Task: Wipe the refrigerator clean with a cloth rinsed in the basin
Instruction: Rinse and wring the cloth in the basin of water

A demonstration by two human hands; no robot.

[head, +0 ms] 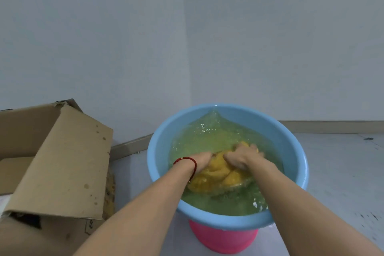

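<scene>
A light blue basin (158,151) full of greenish water sits in front of me on top of a pink bucket (222,239). A yellow cloth (220,172) lies bunched in the water. My left hand (199,162), with a red string on its wrist, grips the cloth's left side. My right hand (242,156) grips its far right part, fingers dug into the fabric. Both hands are partly under water. The water sloshes up at the basin's far rim. No refrigerator is in view.
An open cardboard box (58,162) with raised flaps stands close on the left of the basin. Pale walls meet in a corner behind. Grey floor (340,172) stretches to the right, with a baseboard along the wall.
</scene>
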